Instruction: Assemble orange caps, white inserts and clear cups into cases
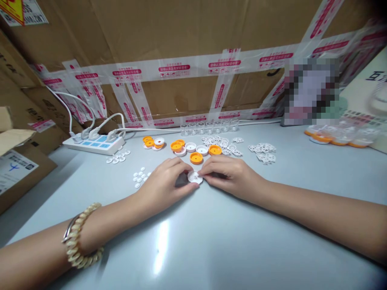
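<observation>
A small white round cap (194,177) lies on the grey table (211,241), pinched between both my hands. My left hand (165,183) curls around its left side, fingers closed on it. My right hand (231,174) presses it from the right with fingertips together. Just beyond sit several orange caps (196,157) and white caps (190,147). Small white discs (139,176) lie scattered left of my left hand. Flat white lattice pieces (262,153) lie to the right and behind.
A row of small clear vials (208,127) stands at the taped cardboard wall (193,48). A white power strip (95,143) with plugs lies at the back left. More orange-rimmed parts (335,137) sit at the far right. Cardboard boxes (18,169) crowd the left edge.
</observation>
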### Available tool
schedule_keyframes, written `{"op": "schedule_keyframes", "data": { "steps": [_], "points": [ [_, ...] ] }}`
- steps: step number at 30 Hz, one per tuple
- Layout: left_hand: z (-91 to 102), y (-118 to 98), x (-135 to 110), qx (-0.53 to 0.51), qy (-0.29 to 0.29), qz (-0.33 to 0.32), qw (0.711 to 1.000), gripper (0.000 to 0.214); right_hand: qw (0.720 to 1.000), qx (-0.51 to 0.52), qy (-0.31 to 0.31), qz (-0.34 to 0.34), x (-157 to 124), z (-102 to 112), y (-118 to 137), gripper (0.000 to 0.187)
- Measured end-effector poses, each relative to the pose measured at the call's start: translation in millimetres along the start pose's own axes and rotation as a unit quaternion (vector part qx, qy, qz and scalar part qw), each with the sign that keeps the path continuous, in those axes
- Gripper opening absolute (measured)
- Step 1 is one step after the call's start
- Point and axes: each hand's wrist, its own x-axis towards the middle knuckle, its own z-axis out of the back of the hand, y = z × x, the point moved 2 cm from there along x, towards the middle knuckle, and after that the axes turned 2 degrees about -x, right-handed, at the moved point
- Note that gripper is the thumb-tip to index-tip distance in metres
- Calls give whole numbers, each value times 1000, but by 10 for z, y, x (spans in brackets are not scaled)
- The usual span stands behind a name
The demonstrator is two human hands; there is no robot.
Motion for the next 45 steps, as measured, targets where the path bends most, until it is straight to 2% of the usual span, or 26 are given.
{"op": "schedule_keyframes", "data": {
  "steps": [5, 12, 29, 33, 38, 40, 42, 45],
  "points": [
    [0, 26, 13, -3, -2, -3, 1000, 20, 999, -25, 1, 31, -7, 2, 16, 13],
    [0, 36, 6, 3, 2, 4, 1000, 21, 998, -39, 15, 40, -9, 12, 37, 15],
    [-2, 38, 3, -1, -2, 13, 1000, 23, 999, -12, 50, -16, -7, 7, 81, 17],
    [93, 38, -9, -26, -18, -10, 999, 32, 998, 17, 19, -57, -2, 33, 67, 15],
    [368, 130, 179, 27, -89, 10, 996, 29, 995, 50, -3, -90, -10, 61, 61, 20],
    [427, 202, 320, 61, -72, 37, 995, 34, 994, 57, 16, -97, -11, 61, 75, 27],
    [433, 276, 459, 78, -28, 61, 995, 41, 992, 64, 35, -102, -9, 60, 89, 35],
    [401, 341, 615, 118, 15, 62, 991, 41, 991, 71, 50, -105, -1, 62, 100, 39]
  ]
}}
